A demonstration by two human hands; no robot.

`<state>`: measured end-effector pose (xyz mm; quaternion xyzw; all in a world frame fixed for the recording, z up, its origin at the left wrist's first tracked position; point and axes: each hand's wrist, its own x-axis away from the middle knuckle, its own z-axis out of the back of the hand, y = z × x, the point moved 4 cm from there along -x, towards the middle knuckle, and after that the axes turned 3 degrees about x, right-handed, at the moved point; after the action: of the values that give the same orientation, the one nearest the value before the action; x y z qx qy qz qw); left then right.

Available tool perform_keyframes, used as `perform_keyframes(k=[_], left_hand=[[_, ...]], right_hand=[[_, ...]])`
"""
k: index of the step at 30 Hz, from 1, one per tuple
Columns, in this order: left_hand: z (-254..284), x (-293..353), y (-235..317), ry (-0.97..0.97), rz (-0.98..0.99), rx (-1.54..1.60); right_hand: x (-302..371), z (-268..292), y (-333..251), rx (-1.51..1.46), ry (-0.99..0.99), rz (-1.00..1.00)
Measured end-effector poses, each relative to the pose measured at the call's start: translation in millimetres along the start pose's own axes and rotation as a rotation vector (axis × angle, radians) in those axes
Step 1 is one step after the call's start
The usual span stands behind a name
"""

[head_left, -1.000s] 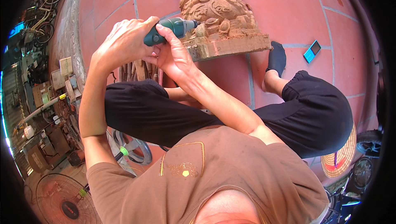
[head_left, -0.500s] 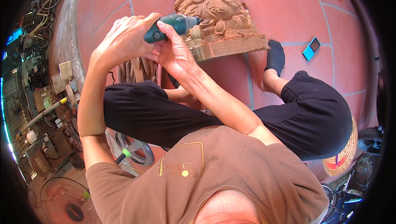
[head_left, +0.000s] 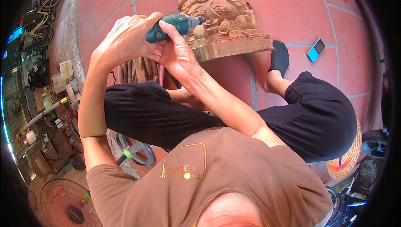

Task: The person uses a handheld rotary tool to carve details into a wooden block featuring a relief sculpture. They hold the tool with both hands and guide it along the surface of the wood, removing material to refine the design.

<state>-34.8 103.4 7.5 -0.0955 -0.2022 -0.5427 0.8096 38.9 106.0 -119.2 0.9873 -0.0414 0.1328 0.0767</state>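
A green rotary tool (head_left: 180, 23) with a grey nose and dark tip lies across both my hands. My left hand (head_left: 130, 35) grips its rear end from the left, fingers curled over it. From below, my right hand (head_left: 178, 53) holds the body, its thumb laid along the near side. The tool's tip points right, at the lower carved part of a brown wooden carving (head_left: 223, 22) with a flat base. Whether the bit touches the wood is too small to tell. The carving's top runs out of the frame.
Red floor tiles (head_left: 292, 14) surround the carving. Several wooden-handled tools (head_left: 140, 70) lie beside my left knee. A blue phone (head_left: 316, 50) is on the floor at right, past my socked foot (head_left: 278, 57). A fan (head_left: 69, 204), a woven hat (head_left: 346, 156) and clutter (head_left: 50, 114) stand around.
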Motion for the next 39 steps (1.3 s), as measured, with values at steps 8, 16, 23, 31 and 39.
perform_keyframes(k=[8, 16, 23, 31, 39], left_hand=[[-1, 10, -2, 0.029, -0.004, -0.013], [-2, 17, -3, -0.013, 0.027, -0.010], [2, 20, -1, 0.025, 0.008, -0.006], [10, 9, -8, 0.087, 0.086, 0.015], [12, -10, -16, 0.112, 0.070, -0.002]], right_hand=[[0, -1, 7, 0.028, -0.041, -0.021], [4, -1, 16, -0.008, -0.043, -0.073], [6, -5, 14, 0.000, -0.022, -0.072], [-16, -11, -3, 0.077, -0.054, -0.072], [-30, -14, -21, 0.092, -0.074, -0.050]])
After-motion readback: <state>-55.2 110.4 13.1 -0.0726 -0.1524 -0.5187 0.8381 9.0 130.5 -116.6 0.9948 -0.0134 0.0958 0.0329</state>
